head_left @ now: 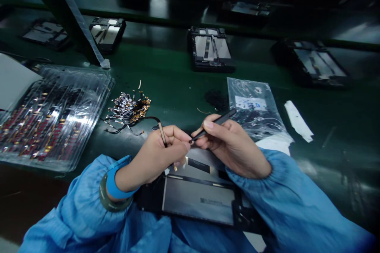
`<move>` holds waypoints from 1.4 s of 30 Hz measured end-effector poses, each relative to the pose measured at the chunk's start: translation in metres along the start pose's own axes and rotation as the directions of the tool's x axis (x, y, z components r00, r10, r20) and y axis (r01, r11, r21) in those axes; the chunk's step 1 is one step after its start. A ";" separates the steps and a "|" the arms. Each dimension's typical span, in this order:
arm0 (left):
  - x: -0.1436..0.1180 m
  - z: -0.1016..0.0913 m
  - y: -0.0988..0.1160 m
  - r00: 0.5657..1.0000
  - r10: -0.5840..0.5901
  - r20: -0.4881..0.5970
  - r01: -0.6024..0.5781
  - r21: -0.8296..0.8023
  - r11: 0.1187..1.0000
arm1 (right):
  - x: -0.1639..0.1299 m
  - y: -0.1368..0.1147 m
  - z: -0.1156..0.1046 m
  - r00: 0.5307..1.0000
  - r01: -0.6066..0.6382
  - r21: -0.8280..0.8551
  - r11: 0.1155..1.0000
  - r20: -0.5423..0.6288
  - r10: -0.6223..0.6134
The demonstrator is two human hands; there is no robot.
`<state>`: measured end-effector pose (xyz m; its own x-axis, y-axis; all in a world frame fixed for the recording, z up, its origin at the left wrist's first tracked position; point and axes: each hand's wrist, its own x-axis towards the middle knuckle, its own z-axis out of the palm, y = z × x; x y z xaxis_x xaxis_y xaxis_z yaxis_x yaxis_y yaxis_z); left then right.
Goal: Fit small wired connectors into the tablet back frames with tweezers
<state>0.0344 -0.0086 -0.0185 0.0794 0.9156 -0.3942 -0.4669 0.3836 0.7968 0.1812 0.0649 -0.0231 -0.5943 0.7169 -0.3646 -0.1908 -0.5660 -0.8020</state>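
My left hand (160, 152) pinches a thin dark flex cable (162, 132) that curves up and left from my fingers. My right hand (233, 144) grips black tweezers (215, 123), whose tip meets the cable at my left fingertips. Both hands hover over an open device chassis (198, 197) with a grey panel, lying at the near table edge between my blue sleeves. A blue and a green wristband sit on my left wrist (114, 189).
A heap of loose flex cables (129, 108) lies left of centre. Clear blister trays of parts (50, 120) are stacked at left. A plastic bag (252, 106) and white paper strip (298, 120) lie right. Several open chassis (211, 49) rest on the green conveyor behind.
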 end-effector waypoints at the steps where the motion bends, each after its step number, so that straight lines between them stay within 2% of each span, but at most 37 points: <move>1: 0.000 0.000 0.000 1.000 -0.001 0.001 0.001 -0.004 1.000 | 0.000 0.000 0.000 1.000 -0.001 -0.001 1.000 0.001 0.001; 14: -0.001 0.000 -0.002 0.999 0.004 0.048 -0.002 -0.055 0.999 | -0.001 0.000 0.001 1.000 -0.007 -0.013 1.000 -0.016 0.007; 17: -0.002 0.000 0.004 0.998 0.000 0.069 0.001 -0.017 1.000 | -0.001 -0.004 0.001 1.000 0.001 -0.023 1.000 -0.025 -0.001; 19: 0.000 -0.006 0.014 0.996 0.059 0.066 -0.062 0.048 0.997 | -0.002 -0.009 -0.002 0.998 0.044 -0.035 0.998 -0.052 -0.046; 20: 0.002 -0.012 0.021 0.990 0.133 0.050 -0.138 0.118 0.983 | -0.004 -0.011 -0.004 0.993 0.083 -0.052 0.995 -0.077 -0.087; 21: 0.005 -0.021 0.028 0.971 0.237 0.026 -0.236 0.235 0.943 | -0.005 -0.012 -0.007 0.985 0.128 -0.081 0.988 -0.108 -0.137; 22: 0.009 -0.031 0.035 0.934 0.358 0.010 -0.332 0.398 0.855 | -0.008 -0.013 -0.011 0.971 0.174 -0.127 0.977 -0.141 -0.191; 23: 0.012 -0.042 0.041 0.875 0.483 0.013 -0.396 0.593 0.701 | -0.010 -0.013 -0.015 0.954 0.212 -0.187 0.959 -0.172 -0.245; 24: 0.016 -0.052 0.045 0.823 0.565 0.048 -0.386 0.777 0.496 | -0.012 -0.011 -0.019 0.936 0.236 -0.259 0.936 -0.199 -0.291; 25: 0.019 -0.062 0.047 0.791 0.604 0.101 -0.339 0.893 0.296 | -0.014 -0.009 -0.023 0.920 0.241 -0.339 0.909 -0.220 -0.325; 26: 0.021 -0.071 0.048 0.794 0.591 0.144 -0.292 0.942 0.163 | -0.016 -0.006 -0.027 0.907 0.233 -0.415 0.879 -0.234 -0.350; 27: 0.023 -0.077 0.048 0.820 0.548 0.167 -0.266 0.958 0.106 | -0.017 -0.002 -0.029 0.898 0.218 -0.484 0.847 -0.240 -0.368; 28: 0.023 -0.081 0.047 0.849 0.502 0.166 -0.263 0.956 0.128 | -0.018 0.001 -0.031 0.891 0.201 -0.546 0.813 -0.242 -0.383; 29: 0.024 -0.083 0.045 0.870 0.470 0.149 -0.275 0.937 0.214 | -0.019 0.003 -0.032 0.885 0.188 -0.599 0.779 -0.240 -0.398; 30: 0.024 -0.083 0.044 0.878 0.464 0.118 -0.300 0.890 0.343 | -0.019 0.005 -0.032 0.879 0.182 -0.642 0.745 -0.233 -0.416; 32: 0.027 -0.083 0.043 0.860 0.510 0.020 -0.381 0.691 0.614 | -0.019 0.006 -0.031 0.865 0.187 -0.694 0.696 -0.220 -0.451; 34: 0.030 -0.082 0.043 0.816 0.566 -0.115 -0.470 0.437 0.767 | -0.019 0.006 -0.030 0.863 0.182 -0.712 0.678 -0.215 -0.458; 36: 0.033 -0.083 0.044 0.792 0.563 -0.237 -0.492 0.298 0.818 | -0.019 0.006 -0.030 0.866 0.175 -0.718 0.674 -0.213 -0.453; 38: 0.034 -0.083 0.046 0.787 0.536 -0.304 -0.454 0.304 0.838 | -0.019 0.007 -0.031 0.866 0.175 -0.735 0.656 -0.201 -0.457; 40: 0.033 -0.080 0.047 0.809 0.502 -0.307 -0.400 0.338 0.852 | -0.018 0.009 -0.032 0.858 0.193 -0.769 0.609 -0.169 -0.485; 42: 0.031 -0.075 0.048 0.842 0.463 -0.277 -0.362 0.345 0.866 | -0.019 0.012 -0.032 0.843 0.205 -0.827 0.523 -0.123 -0.523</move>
<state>-0.0515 0.0290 -0.0268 -0.3935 0.9149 -0.0903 -0.1288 0.0424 0.9908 0.2149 0.0575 -0.0414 -0.3055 0.9506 0.0543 0.4247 0.1871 -0.8858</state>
